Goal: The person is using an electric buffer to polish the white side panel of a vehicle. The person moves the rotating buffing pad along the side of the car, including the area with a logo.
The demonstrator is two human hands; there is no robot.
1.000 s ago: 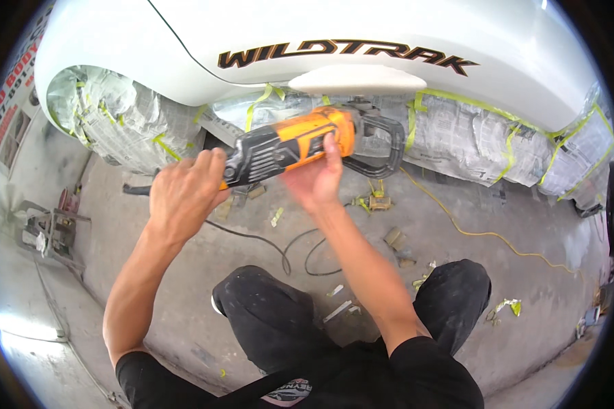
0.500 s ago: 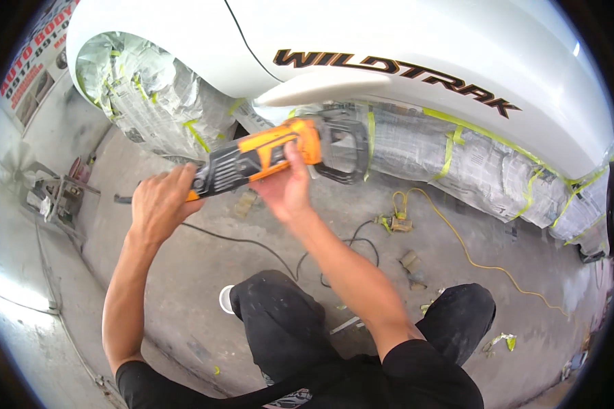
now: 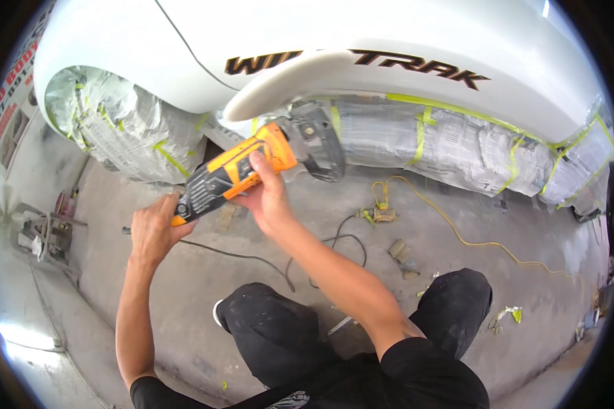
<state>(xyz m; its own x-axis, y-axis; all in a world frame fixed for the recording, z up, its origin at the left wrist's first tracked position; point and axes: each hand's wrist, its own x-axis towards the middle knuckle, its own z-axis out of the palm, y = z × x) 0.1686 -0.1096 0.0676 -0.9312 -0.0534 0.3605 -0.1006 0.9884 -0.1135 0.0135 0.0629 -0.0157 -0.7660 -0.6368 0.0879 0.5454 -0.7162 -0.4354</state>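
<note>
An orange and black power polisher (image 3: 239, 170) with a large white pad (image 3: 280, 87) is held up at the side of a white vehicle (image 3: 361, 27). The pad lies over part of the dark lettering decal (image 3: 423, 65); whether it presses on the panel I cannot tell. My left hand (image 3: 155, 228) is wrapped round the rear end of the polisher, by its cord. Farther forward, my right hand (image 3: 267, 198) grips the body from below, its thumb on the near side. A black guard-like loop handle (image 3: 329, 153) sticks out at the front of the tool.
Masking paper with green tape (image 3: 450, 140) covers the vehicle's lower edge, and more paper (image 3: 126, 126) wraps the wheel. On the concrete floor lie a black cord (image 3: 252, 258), a yellow extension cord (image 3: 457, 232) and small blocks (image 3: 402, 253). A fan (image 3: 10, 211) stands at the left wall.
The polisher has tilted, its rear end lower and its pad higher, now overlapping the lettering. The view has shifted a little. Both hands keep their hold.
</note>
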